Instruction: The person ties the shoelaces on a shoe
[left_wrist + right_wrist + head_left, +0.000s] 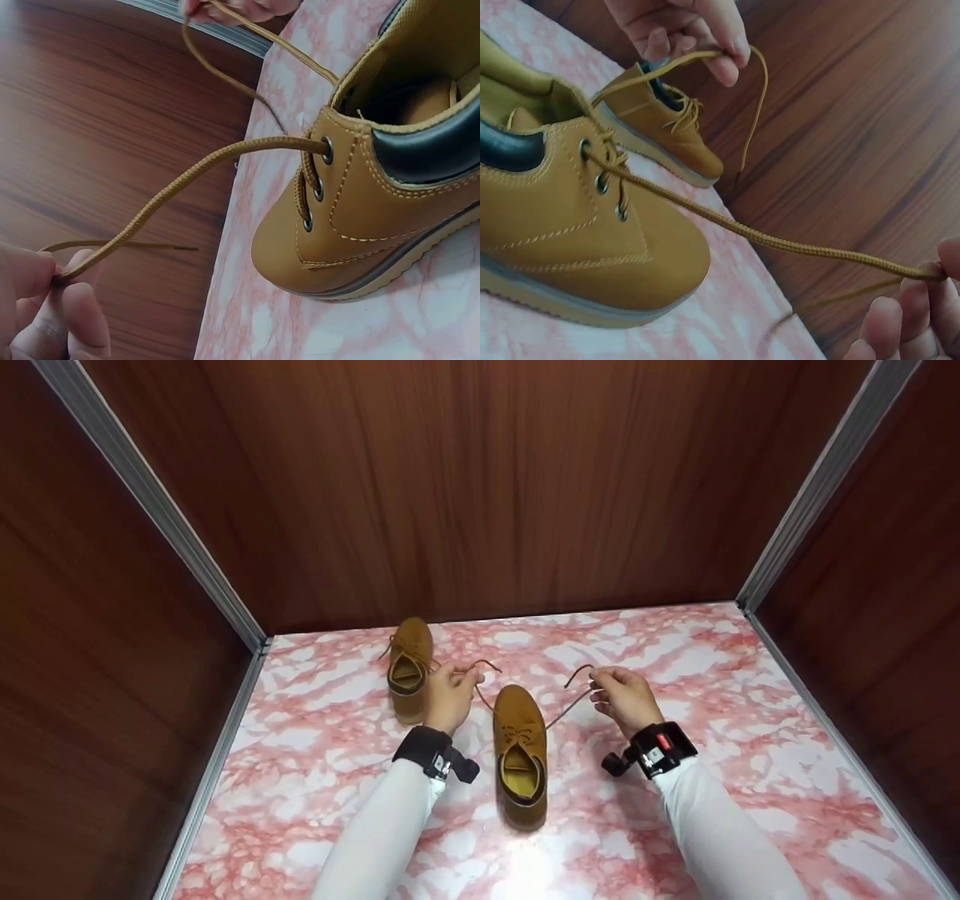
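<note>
A tan lace-up shoe stands upright on the marbled surface, toe pointing away, between my two hands. My left hand pinches one end of its brown shoelace between thumb and finger, up and to the left of the shoe. On the other side, my right hand pinches the opposite lace end. Both laces run from the top eyelets, and their loose tips hang past the fingers. In the right wrist view the lace between eyelet and right fingers is nearly straight.
A second tan shoe with its lace tied stands farther back on the left, close behind my left hand. Dark wood panels with grey metal edging enclose the pink-and-white marbled surface at the back and sides.
</note>
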The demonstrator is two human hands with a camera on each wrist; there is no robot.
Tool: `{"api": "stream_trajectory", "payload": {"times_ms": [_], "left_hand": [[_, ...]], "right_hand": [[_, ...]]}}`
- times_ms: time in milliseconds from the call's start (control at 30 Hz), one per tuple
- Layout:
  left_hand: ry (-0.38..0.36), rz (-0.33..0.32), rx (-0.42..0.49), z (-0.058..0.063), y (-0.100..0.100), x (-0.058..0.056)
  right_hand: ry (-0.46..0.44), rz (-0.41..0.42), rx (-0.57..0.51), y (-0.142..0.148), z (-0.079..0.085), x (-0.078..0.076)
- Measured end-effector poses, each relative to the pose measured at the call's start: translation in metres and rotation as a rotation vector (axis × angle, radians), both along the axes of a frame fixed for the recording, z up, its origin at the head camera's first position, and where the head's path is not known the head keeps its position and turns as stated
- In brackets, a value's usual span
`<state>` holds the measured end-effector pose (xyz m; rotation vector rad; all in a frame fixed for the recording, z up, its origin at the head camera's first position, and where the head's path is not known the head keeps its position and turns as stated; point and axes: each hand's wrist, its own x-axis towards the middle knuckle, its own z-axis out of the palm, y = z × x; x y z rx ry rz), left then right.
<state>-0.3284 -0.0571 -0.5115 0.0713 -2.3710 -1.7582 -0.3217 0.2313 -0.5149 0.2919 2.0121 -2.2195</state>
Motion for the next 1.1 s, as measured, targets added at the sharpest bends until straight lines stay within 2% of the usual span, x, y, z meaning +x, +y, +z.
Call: {"api": "stream_trajectory", "payload": {"times_ms": [200,333,533,633,700,800,933,1000,1100], "left_hand": [[-0.011,-0.055,-0.029,0.005,0.006,-0.002],[0.009,-0.109,-0.02,0.008,0.012,-0.003],[0.039,-0.185,-0.074,0.015,0.03,-0.006],[0.052,-0.244,-0.096,0.018,0.044,-0.005],[0.042,-0.306,-0.108,0.019,0.053,-0.003],[-0.02,-0.406,-0.18,0.015,0.062,0.002],[-0.155,-0.493,-0.282,-0.002,0.057,0.009],[-0.21,-0.523,-0.264,-0.009,0.053,0.012],[-0.243,-0.572,-0.215,-0.012,0.049,0.014]], "right_hand": [[0.039,0.02,-0.014,-0.002,0.015,0.001],[0.066,0.015,-0.026,-0.004,0.021,0.0],[0.104,0.01,-0.014,-0.006,0.026,0.001],[0.132,-0.001,0.012,-0.008,0.028,0.003],[0.152,-0.005,0.031,-0.008,0.029,0.003],[0.174,-0.01,0.057,-0.009,0.028,0.004],[0.182,0.005,0.086,-0.01,0.028,0.004],[0.184,0.01,0.097,-0.01,0.028,0.005],[0.196,0.02,0.125,-0.009,0.03,0.005]]}}
